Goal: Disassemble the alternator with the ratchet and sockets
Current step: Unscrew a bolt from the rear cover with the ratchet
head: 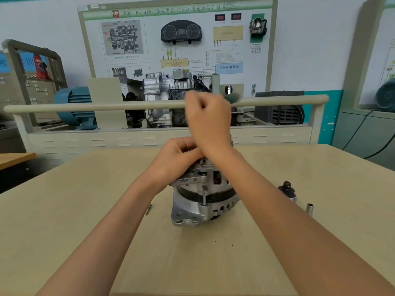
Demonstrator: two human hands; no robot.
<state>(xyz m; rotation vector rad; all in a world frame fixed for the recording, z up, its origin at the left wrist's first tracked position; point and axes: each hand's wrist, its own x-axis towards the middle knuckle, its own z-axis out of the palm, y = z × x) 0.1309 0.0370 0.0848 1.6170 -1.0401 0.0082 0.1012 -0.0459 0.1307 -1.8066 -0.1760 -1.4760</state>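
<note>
The alternator (203,195) stands at the centre of the frame on the tabletop (64,210). Your left hand (179,159) grips its top. Your right hand (208,118) is fisted above it around a blurred, green-tipped handle (232,97). A socket (310,208) stands at right.

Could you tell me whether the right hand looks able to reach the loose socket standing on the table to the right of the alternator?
Probably yes. The socket stands alone on bare table, right of the alternator, with nothing over it. The right hand is fisted above the alternator, apparently round a blurred tool.
</note>
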